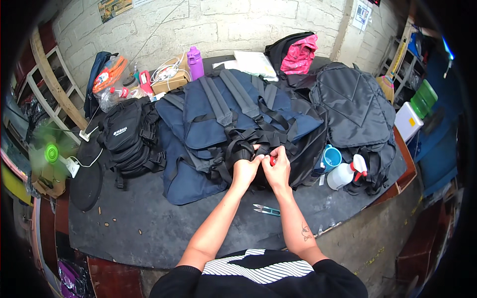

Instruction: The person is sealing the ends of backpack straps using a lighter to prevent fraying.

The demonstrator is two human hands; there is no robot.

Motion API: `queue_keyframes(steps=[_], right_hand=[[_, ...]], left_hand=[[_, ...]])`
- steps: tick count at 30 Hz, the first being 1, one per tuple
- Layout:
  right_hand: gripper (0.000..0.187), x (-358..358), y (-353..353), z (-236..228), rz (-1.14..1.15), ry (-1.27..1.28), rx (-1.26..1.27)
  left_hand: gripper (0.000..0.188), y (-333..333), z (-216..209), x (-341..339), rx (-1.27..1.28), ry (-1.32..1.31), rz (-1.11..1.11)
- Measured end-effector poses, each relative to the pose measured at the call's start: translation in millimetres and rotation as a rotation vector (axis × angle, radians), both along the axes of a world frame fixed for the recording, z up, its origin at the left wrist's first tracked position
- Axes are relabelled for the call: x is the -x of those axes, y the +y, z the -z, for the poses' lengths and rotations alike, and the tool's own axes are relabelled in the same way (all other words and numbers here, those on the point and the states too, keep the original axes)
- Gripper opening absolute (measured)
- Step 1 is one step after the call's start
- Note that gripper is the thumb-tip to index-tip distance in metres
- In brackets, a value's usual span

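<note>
Webbing strap (247, 147), flat black woven nylon

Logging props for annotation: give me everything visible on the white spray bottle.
The spray bottle is white, seemingly plastic, with a white trigger head and red nozzle parts. It lies tipped on the dark table, right of both hands, head pointing right against a black backpack. A blue cup sits just behind it, close or touching. Neither hand touches it. Fill level cannot be told.

We see a yellowish rectangular poster (115, 8) at the top left of the white brick wall, a white paper notice (361, 15) at its right, and a brown cardboard box (171, 78) on the table's far edge.
</note>
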State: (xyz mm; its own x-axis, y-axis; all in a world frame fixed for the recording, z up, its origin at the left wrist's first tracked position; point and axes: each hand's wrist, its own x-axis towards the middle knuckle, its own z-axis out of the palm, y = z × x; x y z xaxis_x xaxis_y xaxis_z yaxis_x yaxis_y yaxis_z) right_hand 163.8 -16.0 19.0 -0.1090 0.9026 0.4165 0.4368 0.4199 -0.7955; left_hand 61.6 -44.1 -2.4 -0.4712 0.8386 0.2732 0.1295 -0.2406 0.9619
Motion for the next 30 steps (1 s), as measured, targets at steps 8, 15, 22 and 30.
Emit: queue_keyframes(steps=[8, 15, 22, 30], right_hand=[[0.013, -8, -3, -1, -0.100, 0.600, -0.016], [0.024, -6, -17, -29, -0.308, 0.455, -0.074], [0.028, 3, -28, -38, -0.422, 0.270, 0.248], [0.014, 9, -23, -32, -0.337, 0.404, 0.275]], left_hand=[[0.030, -23, -30, 26, 0.011, -0.842, 0.487], [0.030, -37, -56, 27, 0.129, -0.797, 0.392], [0.026, -38, -40, 23, 0.136, -0.607, 0.229], [0.025, -47, -42, 17, 0.165, -0.587, 0.350]])
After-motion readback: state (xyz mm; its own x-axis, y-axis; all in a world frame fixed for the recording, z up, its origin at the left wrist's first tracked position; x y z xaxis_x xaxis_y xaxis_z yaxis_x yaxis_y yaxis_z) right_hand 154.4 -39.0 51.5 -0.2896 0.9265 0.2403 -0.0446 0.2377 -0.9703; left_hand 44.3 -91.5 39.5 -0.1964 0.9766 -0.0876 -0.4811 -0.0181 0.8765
